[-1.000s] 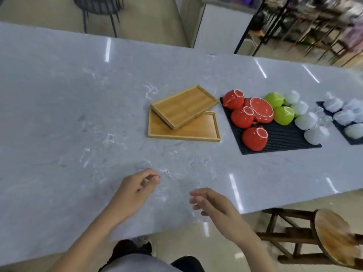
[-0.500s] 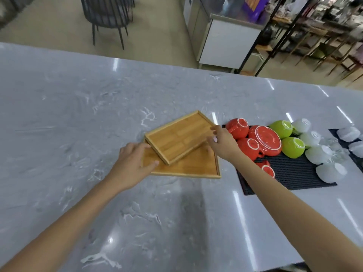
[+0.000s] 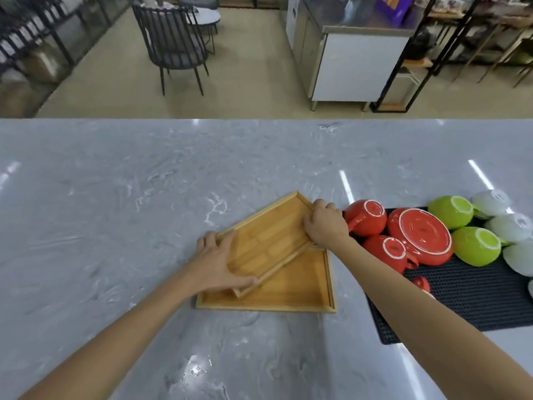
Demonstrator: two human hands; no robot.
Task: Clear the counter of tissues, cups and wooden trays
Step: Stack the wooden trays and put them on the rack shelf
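Observation:
Two wooden trays lie stacked on the grey marble counter [image 3: 115,226]. The upper tray [image 3: 271,235] sits askew on the lower tray [image 3: 297,287]. My left hand [image 3: 219,264] grips the upper tray's near left corner, thumb inside the rim. My right hand [image 3: 324,223] grips its far right edge. Right of the trays, red cups [image 3: 366,217], a red saucer [image 3: 418,235], green cups [image 3: 476,243] and white cups [image 3: 510,226] rest upside down on a black mat [image 3: 476,301].
Beyond the counter's far edge stand a dark slatted chair [image 3: 173,44], a steel cabinet [image 3: 346,53] and black shelving [image 3: 432,53]. The counter's near edge is below the frame.
Both hands reached from the counter's near edge to the trays and closed on the upper tray. The view tilted up and moved closer to the trays.

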